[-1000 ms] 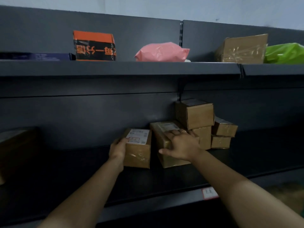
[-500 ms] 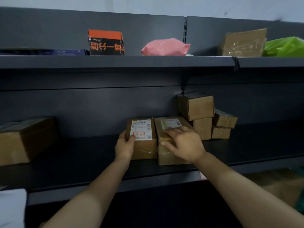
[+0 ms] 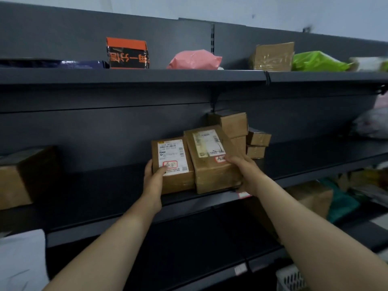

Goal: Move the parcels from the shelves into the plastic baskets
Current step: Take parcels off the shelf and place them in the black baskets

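Observation:
Two brown cardboard parcels with white labels are tilted up at the front of the dark middle shelf (image 3: pixel 105 194). My left hand (image 3: pixel 154 181) grips the left parcel (image 3: pixel 172 164) at its lower left corner, thumb on the label. My right hand (image 3: pixel 246 171) grips the larger right parcel (image 3: pixel 210 162) from its right side. The two parcels touch side by side. A white plastic basket (image 3: pixel 290 278) shows only a corner at the bottom right.
A stack of small boxes (image 3: pixel 245 133) stands behind the held parcels. A big box (image 3: pixel 23 175) sits at the shelf's left. The top shelf carries an orange-black box (image 3: pixel 128 53), pink bag (image 3: pixel 195 59), taped box (image 3: pixel 273 56), green bag (image 3: pixel 315 61).
Both parcels have come forward to the shelf's front edge and tilted up so their labels face me. My right hand has shifted from the parcel's top to its right side.

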